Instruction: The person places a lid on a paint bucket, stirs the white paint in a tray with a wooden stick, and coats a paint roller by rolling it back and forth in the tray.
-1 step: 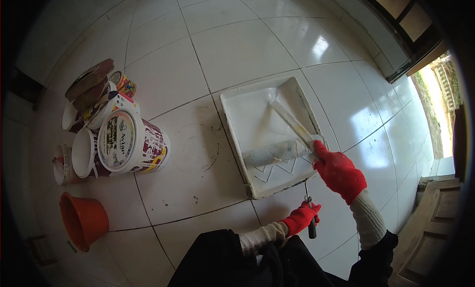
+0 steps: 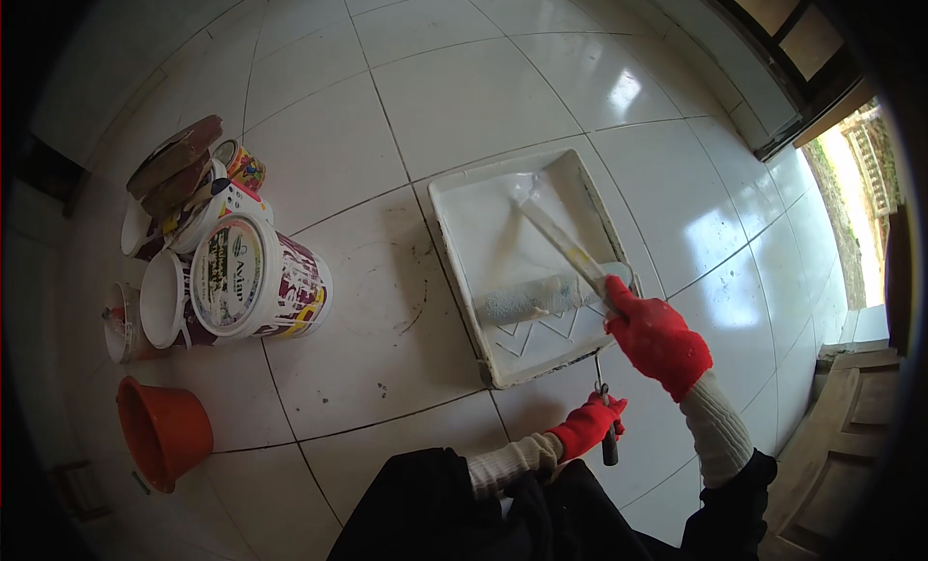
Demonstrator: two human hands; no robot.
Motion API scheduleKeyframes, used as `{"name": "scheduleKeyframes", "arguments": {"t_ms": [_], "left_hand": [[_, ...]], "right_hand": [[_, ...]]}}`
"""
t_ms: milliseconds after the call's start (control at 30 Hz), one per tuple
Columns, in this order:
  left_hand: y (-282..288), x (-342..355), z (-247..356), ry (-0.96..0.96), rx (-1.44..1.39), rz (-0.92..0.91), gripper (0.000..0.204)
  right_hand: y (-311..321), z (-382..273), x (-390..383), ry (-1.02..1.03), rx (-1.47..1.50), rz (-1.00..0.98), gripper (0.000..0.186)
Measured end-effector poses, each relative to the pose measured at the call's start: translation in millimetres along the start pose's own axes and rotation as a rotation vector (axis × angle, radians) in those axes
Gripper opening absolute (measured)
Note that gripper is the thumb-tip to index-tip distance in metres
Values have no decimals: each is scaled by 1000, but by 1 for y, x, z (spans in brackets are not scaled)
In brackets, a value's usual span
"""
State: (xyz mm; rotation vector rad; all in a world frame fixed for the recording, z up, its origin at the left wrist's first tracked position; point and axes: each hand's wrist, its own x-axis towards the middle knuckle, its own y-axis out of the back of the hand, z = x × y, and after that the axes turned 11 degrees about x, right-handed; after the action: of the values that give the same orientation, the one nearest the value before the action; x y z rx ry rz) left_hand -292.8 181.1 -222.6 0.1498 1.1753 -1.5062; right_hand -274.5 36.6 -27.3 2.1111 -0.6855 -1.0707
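A white paint tray (image 2: 541,352) lies on the floor in front of me, with white paint (image 2: 483,228) pooled in its far part. Closed round one end of a flat, paint-smeared stick (image 2: 561,240), my red-gloved right hand (image 2: 662,344) is over the tray's right edge. The stick's far end reaches into the paint. Across the tray's ridged near part rests a paint roller cover (image 2: 527,302), wet with white paint. My left hand (image 2: 588,426), also in a red glove, grips the roller's dark handle (image 2: 610,453) just outside the near edge.
Several paint buckets (image 2: 302,283) stand at the left, some with wood pieces (image 2: 176,157) on top. An orange bucket (image 2: 174,428) is nearer to me. White floor tiles (image 2: 454,87) surround the tray. A wooden panel door (image 2: 851,426) is at the right, beside a bright opening.
My right hand has shifted slightly left, and the stick's tip has moved a little left and nearer in the paint. My left hand and the roller stay put.
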Motion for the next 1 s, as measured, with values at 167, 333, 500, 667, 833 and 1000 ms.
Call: {"name": "scheduleKeyframes", "arguments": {"t_ms": [167, 333, 500, 667, 833, 1000], "left_hand": [[2, -5, 5, -16, 67, -50, 39], [-1, -8, 8, -23, -18, -29, 35], [3, -4, 3, -39, 11, -28, 36], [-3, -3, 4, -32, 17, -54, 38], [1, -1, 2, -22, 25, -31, 37], [9, -3, 1, -11, 1, 26, 37]], "right_hand": [[-19, -11, -2, 125, 10, -25, 55], [-15, -13, -17, 120, -2, -85, 54], [-2, 15, -31, 148, -46, 1, 54], [20, 29, -34, -6, -122, 109, 52], [23, 39, -8, -1, -126, 165, 51], [10, 25, 14, -14, 14, 91, 51]]}}
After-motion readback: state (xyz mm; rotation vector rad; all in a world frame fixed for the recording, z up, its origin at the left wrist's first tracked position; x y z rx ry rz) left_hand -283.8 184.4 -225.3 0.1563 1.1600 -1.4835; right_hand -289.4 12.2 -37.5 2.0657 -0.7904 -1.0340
